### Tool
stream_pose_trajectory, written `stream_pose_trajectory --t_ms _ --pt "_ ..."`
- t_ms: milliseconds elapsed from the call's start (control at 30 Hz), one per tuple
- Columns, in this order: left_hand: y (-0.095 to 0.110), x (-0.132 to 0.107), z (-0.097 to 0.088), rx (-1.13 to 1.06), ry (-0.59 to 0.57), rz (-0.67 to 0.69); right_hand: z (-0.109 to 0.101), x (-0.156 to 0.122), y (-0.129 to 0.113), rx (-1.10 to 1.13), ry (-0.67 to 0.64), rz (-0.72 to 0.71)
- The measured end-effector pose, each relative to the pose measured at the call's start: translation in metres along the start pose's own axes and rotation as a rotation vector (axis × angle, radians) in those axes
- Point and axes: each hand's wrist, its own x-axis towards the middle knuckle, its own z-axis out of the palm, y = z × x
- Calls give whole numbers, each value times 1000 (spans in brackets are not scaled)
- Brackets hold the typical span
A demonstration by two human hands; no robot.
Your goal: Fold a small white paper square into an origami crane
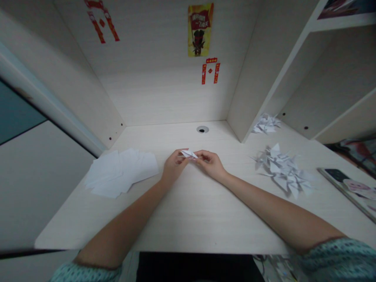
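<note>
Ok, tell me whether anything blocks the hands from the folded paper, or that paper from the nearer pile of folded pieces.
The left hand and right hand both hold the folded paper, with nothing visible between. Toward the nearer pile of folded pieces, only the right hand itself visibly stands in line.

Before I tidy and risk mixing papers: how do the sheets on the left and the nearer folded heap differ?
The sheets lie flat, overlapping; the folded heap is a jumble of pointed shapes. The sheets look evenly pale; the folded heap shows grey shadows. Both are white, on the desk.
</note>
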Motion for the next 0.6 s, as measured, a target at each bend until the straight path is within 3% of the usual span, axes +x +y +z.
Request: stream_pose_trajectory --t_ms 133,267,367,600 --pt "0 -1 1 11 -69 43 1 0 0 150 -50 49" --pt "-1 -2 1 -2 -5 56 2 -1 0 177 -1 71" --pt "-4 -2 2 -22 19 19 2 -2 -2 141 52 27" --pt "-3 -1 2 -66 -52 16 0 -2 -3 43 52 -88"
